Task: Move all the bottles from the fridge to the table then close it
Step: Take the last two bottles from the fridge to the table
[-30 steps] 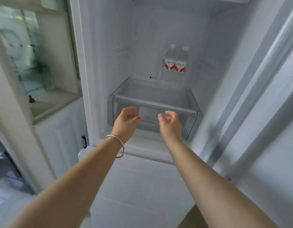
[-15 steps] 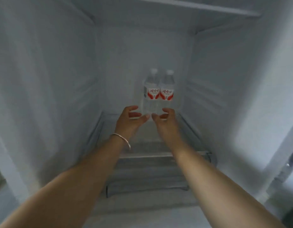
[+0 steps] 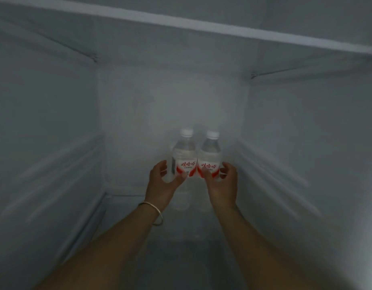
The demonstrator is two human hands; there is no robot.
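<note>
Two clear water bottles with white caps and red-and-white labels stand side by side at the back of the open fridge [image 3: 55, 122]. My left hand [image 3: 163, 183] wraps the left bottle [image 3: 184, 155], with the thumb across the front under the label and the fingers on its left side. My right hand [image 3: 221, 183] wraps the right bottle [image 3: 209, 158] in the same way, fingers on its right side. Both bottles are upright on the fridge floor and touch each other. Their lower halves are hidden behind my hands.
The fridge's white side walls carry ribbed shelf rails left and right. A shelf [image 3: 201, 24] spans overhead. The clear drawer's rim [image 3: 97, 210] runs along the lower left. The inside is dim and blurred by motion.
I have leaned deeper into the fridge. Both hands moved forward from in front of the drawer to the bottles and now curl round them.
</note>
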